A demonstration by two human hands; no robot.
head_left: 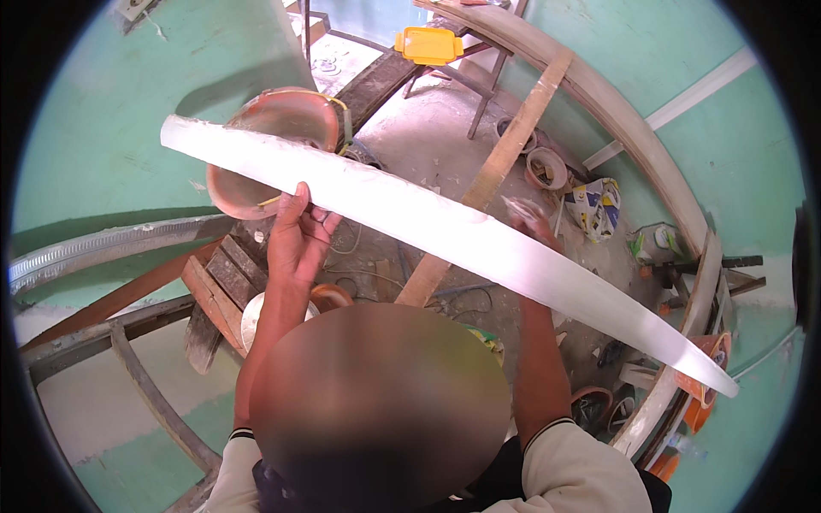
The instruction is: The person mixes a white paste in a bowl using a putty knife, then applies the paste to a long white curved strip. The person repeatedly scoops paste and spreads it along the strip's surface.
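A long white curved strip (410,209), perhaps plaster moulding, slants from upper left to lower right. Its upper edge is rough near the left end. My left hand (299,235) grips the lower edge, thumb on the near face and the other fingers partly behind it. The right forearm passes beneath the strip, and my right hand (537,227) shows just beyond the upper edge. Its fingers are closed around something whitish, too blurred to make out; part of this hand is hidden by the strip.
A large round basin (244,195) lies behind the strip's left end. Wooden planks (517,128) cross the middle. A yellow tray (429,46) sits on a far bench. Small buckets (546,168) and a printed bag (593,208) stand at right. A curved wooden rail (637,145) lines the wall.
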